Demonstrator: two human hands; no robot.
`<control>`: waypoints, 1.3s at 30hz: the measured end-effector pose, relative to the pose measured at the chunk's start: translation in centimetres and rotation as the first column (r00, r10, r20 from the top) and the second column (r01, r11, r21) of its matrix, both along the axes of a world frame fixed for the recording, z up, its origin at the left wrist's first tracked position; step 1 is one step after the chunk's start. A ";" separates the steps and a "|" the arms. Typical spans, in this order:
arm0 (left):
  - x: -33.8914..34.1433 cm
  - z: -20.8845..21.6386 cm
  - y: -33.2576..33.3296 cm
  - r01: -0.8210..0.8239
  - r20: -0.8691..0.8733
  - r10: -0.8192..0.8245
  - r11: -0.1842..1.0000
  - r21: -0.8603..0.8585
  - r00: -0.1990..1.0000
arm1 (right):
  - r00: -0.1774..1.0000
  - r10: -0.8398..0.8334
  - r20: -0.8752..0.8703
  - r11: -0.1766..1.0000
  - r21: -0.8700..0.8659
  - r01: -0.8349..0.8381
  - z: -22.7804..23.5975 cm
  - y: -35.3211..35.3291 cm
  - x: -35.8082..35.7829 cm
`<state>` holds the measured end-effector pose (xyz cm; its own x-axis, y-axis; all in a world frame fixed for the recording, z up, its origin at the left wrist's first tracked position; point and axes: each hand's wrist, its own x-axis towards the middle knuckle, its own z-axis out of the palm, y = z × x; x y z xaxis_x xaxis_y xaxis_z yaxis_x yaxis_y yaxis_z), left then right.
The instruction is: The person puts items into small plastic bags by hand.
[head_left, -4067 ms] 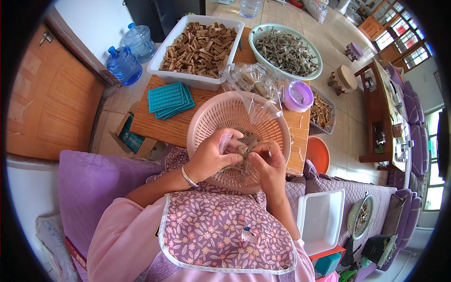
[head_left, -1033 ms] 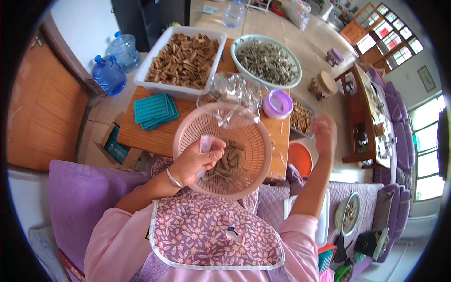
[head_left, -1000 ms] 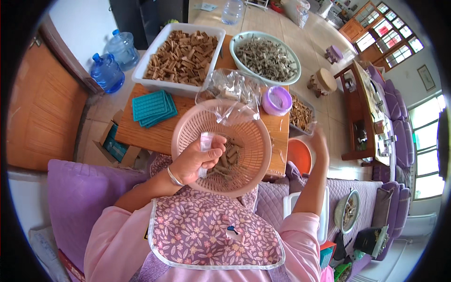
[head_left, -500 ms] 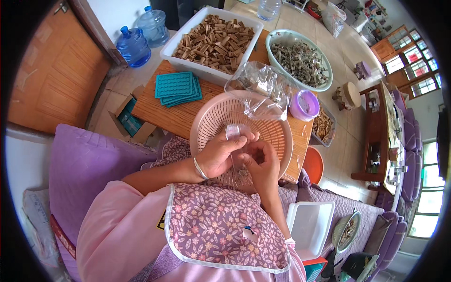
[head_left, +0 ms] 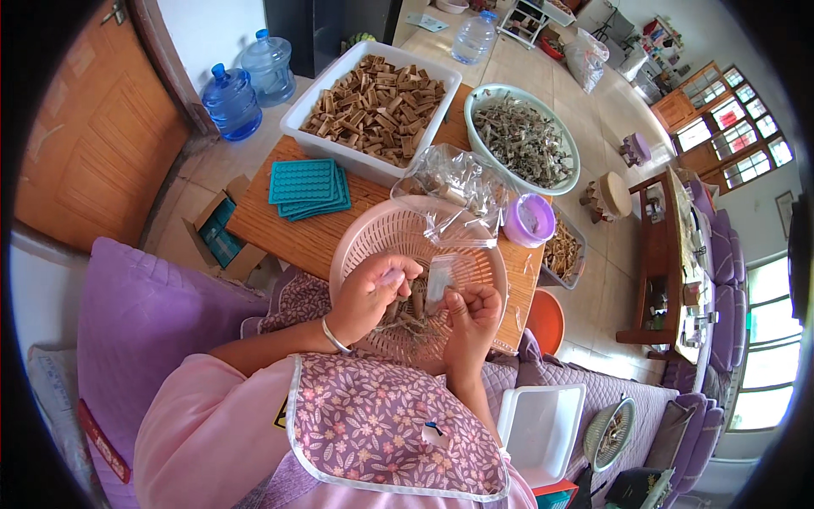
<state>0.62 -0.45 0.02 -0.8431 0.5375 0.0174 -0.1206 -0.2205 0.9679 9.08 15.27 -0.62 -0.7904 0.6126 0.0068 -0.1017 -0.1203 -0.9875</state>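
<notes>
Clear sleeve (head_left: 439, 280) is up over the basket's middle, pinched by my right fingers (head_left: 482, 298) at its near right corner. Thin see-through film, flat, roughly rectangular, glossy. Left fingers (head_left: 402, 266) are curled in, just left of the sleeve; something pale shows between them, can't tell what or how firmly it's gripped.

Basket (head_left: 370, 242) is pink plastic, round, slotted walls, overlapping the near edge of the wood-grain desk (head_left: 297, 247). Brown pieces (head_left: 417, 305) inside: short, blocky, dry-looking. Crinkled clear bag (head_left: 454, 192) drapes over the far rim.

Far left: white tub (head_left: 339, 158), rectangular, heaped with tan woody chips (head_left: 377, 110). Near side of that, teal mats (head_left: 303, 183), thin, embossed, stacked askew. Right of the bag: round purple container (head_left: 515, 231).
</notes>
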 end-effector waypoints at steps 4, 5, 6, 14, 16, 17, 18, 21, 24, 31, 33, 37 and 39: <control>-1.1 1.1 0.5 -0.060 -0.377 0.019 0.993 -0.098 0.926 | 0.999 -0.052 -0.014 0.996 0.072 0.053 0.2 0.0 -0.3; -1.4 1.4 0.7 -0.104 -0.527 0.032 0.989 -0.107 0.849 | 0.998 -0.053 -0.026 0.993 0.100 0.055 0.3 0.1 -0.4; -1.4 1.4 0.6 -0.106 -0.535 0.038 0.990 -0.097 0.844 | 0.998 -0.052 -0.036 0.993 0.108 0.056 0.5 0.0 -0.2; -2.1 0.2 0.7 -0.028 -0.481 -0.088 0.973 -0.228 0.872 | 0.987 -0.084 0.137 0.913 0.407 0.022 0.3 0.1 0.4; -1.5 0.1 0.2 0.081 -0.420 -0.192 0.960 -0.266 0.887 | 0.990 -0.074 0.120 0.918 0.395 0.021 0.1 -0.1 0.7; -1.3 -0.1 -0.2 0.076 -0.429 -0.186 0.962 -0.262 0.884 | 0.994 -0.036 0.099 0.922 0.386 -0.005 0.4 -0.5 0.9; -1.1 -0.3 -0.6 0.081 -0.414 -0.174 0.970 -0.231 0.894 | 0.997 0.000 0.081 0.925 0.379 -0.031 0.6 -0.8 1.0; -0.9 0.5 -1.3 0.105 -0.386 -0.219 0.950 -0.294 0.896 | 0.993 0.026 0.116 0.904 0.421 -0.073 0.0 -0.8 1.5; -1.6 0.1 -1.3 0.115 -0.527 -0.375 0.881 -0.459 0.763 | 0.990 0.055 0.134 0.915 0.389 -0.103 -0.5 -0.5 1.0; -3.2 0.5 -2.4 -0.024 -0.284 -0.071 0.947 -0.319 0.956 | 0.975 -0.219 -0.028 0.790 0.582 0.194 0.1 3.7 -0.4; -3.7 -2.1 -3.1 -0.103 -0.344 -0.010 0.945 -0.310 0.939 | 0.974 -0.205 0.092 0.704 0.706 0.082 1.7 5.1 -0.3; -3.5 -1.1 -3.3 -0.090 -0.111 0.073 0.984 -0.154 0.991 | 0.970 -0.084 0.227 0.481 0.862 -0.160 2.9 5.4 -2.0; -2.8 -0.7 -3.4 -0.132 -0.083 0.121 0.983 -0.131 0.989 | 0.958 0.005 0.286 0.440 0.860 -0.259 3.4 5.1 -2.5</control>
